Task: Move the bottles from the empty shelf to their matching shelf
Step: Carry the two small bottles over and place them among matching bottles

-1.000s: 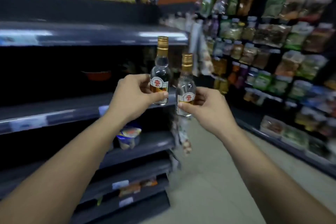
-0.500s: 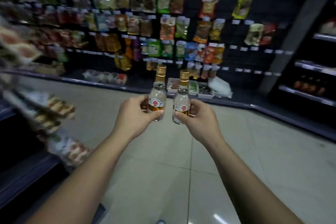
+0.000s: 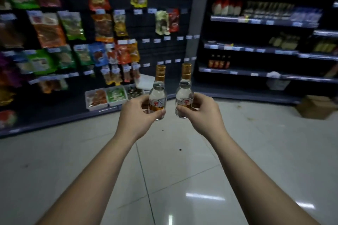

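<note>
From the head view, the left hand (image 3: 136, 115) has its grip pinched around the lower body of a small clear glass bottle with a gold screw cap and red-and-white label (image 3: 157, 95), thumb on the front and fingers behind. The right hand (image 3: 202, 113) pinches a second matching clear glass bottle with a gold cap (image 3: 184, 93) the same way. Both bottles stand upright, near each other but apart, held out over the glossy pale tiled floor (image 3: 164, 179). Beyond them, a dark wall rack of hanging snack packets (image 3: 76, 29) sits to the left, and dark shelves with bottles (image 3: 256, 49) to the right, beside a brown cardboard box (image 3: 314, 107) on the floor.
</note>
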